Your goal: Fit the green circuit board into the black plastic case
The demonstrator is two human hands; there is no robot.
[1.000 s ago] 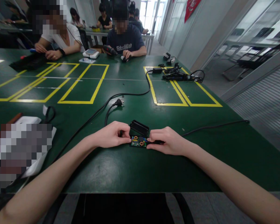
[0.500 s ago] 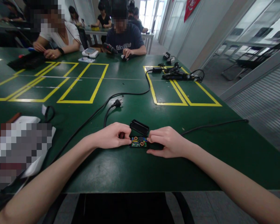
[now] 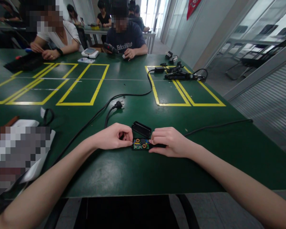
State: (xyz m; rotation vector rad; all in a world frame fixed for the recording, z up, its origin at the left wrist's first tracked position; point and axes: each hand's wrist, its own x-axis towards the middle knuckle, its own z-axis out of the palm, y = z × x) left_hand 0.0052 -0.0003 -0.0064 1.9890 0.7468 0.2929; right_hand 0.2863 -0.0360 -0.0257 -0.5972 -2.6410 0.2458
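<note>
An opened power adapter lies on the table, its circuit board with two copper coils showing inside the lower black case. My left hand pinches its left end, thumb and index finger pressed together, the other fingers curled. At the right end, my right hand closes its fingertips on the edge where coloured wires show; its thumb sits lower, near the case's corner. Just behind the board rests the black case cover, hollow side up. A cord with a black plug runs down behind my left hand. What exactly the fingertips pinch is hidden.
On the green table, a long black cable leads to bundled adapters at the back right. Another cable goes right from my right hand. A white device, partly blurred, lies left. Two people sit opposite.
The view has shifted slightly. Both hands keep about the same hold at the two ends of the adapter. Opposite, the dark-shirted person's hand has moved a little.
</note>
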